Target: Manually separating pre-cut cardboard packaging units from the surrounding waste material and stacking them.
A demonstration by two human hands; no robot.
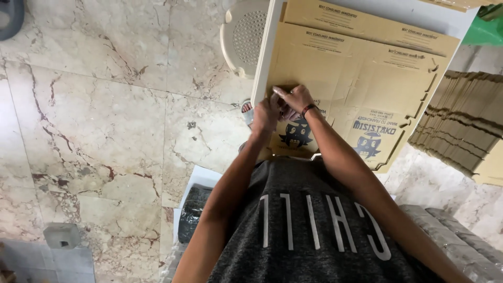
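Head view, looking straight down past a dark grey printed shirt.

Landmark: flat cardboard box blank [335, 78], brown, die-cut with flaps and slots, lying unfolded on a white surface [262, 68]. An owl-like dark print sits on the blank's near panels.

Left hand [265, 112] at the blank's near-left corner, just by the surface edge. Fingers curled down onto the cardboard; grip looks clenched on the panel edge, though the fingertips are hidden behind the knuckles.

Right hand [296, 98] touching the left, also at the near-left corner. Index finger stretched out flat along the card, other fingers tucked; it presses and pinches the same panel. Dark wristband [308, 109] on that wrist.

Judged step: creasing or lifting the near-left panel of the blank, the first fold of forming it. The next move would seem to call for both hands to keep the crease line pinned while the panel swings up, without tearing the slots.

Around the blank: a second flat blank [367, 23] lies beyond it, partly under it. To its right, a tall stack of more cardboard blanks [463, 123] stands on edge. To its left, a white plastic stool [243, 36] on the marble floor [94, 120]. Nearer the person, a dark roll [193, 212] on a white sheet.
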